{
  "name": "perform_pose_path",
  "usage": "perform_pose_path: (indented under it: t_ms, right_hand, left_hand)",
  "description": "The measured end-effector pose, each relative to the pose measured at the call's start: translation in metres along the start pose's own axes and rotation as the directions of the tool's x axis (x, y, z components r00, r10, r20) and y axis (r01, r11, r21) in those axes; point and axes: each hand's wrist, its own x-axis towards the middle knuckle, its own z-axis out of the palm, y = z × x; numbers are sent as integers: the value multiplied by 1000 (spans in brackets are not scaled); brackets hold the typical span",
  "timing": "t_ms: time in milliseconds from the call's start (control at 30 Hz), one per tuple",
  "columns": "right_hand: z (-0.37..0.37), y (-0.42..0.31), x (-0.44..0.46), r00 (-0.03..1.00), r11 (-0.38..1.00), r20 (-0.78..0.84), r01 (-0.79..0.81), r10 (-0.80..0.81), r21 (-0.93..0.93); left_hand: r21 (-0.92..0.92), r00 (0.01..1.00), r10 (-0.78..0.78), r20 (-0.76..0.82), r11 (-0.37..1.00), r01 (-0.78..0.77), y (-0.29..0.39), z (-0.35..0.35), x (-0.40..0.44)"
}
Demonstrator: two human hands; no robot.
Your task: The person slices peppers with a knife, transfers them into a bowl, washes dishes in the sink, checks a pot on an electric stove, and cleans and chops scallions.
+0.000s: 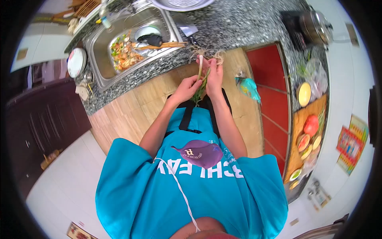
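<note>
Above the floor near the counter edge, I hold scallions (pixel 200 67) with white stems and stringy roots pointing away from me. My left hand (pixel 186 91) is closed, pinching one stalk low on its stem. Beside it, my right hand (pixel 215 79) closes around the other stalks, whose tangled roots (pixel 218 57) stick out past the fingertips. Green leaves (pixel 197 96) hang down between my wrists toward my lap. Parts of the stems are hidden by my fingers.
Ahead on the left, a steel sink (pixel 98 59) holds food scraps (pixel 124 53), a bowl (pixel 147 31) and chopsticks (pixel 161 46). On the right counter are a cutting board (pixel 296 153) with cut produce, a yellow bowl (pixel 304 94) and a glass kettle (pixel 316 27). A teal bag (pixel 248 88) hangs low at right.
</note>
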Motion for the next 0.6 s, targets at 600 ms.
perform_pose_path:
  t_ms: [600]
  right_hand:
    - [15, 18, 135, 754, -178, 622, 596, -213, -783]
  left_hand:
    - [-368, 797, -208, -567, 930, -20, -5, -40, 1]
